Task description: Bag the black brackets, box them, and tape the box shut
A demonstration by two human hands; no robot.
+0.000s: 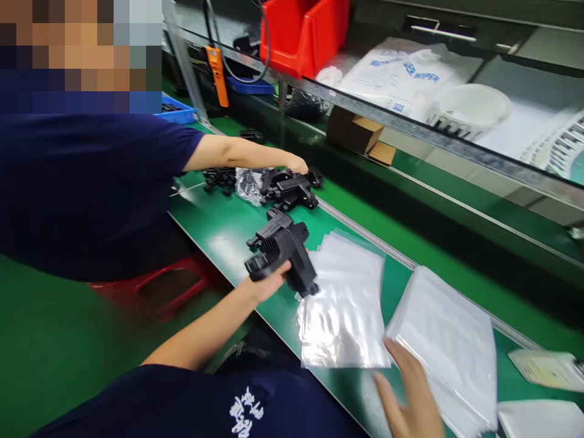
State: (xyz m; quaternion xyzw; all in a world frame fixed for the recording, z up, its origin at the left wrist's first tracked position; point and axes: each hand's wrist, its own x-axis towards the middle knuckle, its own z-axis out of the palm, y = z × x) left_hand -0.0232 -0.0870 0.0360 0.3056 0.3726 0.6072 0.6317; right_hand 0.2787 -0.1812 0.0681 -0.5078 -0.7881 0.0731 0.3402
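My left hand [272, 286] is closed around a black plastic part [287, 255] with a ribbed side and jointed arms, held above the green bench; its exact kind I cannot make out. Part of the hand is hidden beneath it. To its right lies a fanned stack of clear plastic bags [344, 304]. My right hand [410, 389] hovers by the near corner of that stack, thumb and fingers apart, holding nothing. A second, thicker stack of plastic bags [449, 340] lies just beyond my right hand.
A co-worker's arm [241, 152] reaches over a pile of black parts [292, 188] at the far left. Overhead, a shelf [438, 137] bears a red bin [303, 36], wiper packs [396, 73] and a white roll [472, 109]. A red stool [168, 283] stands beside the bench.
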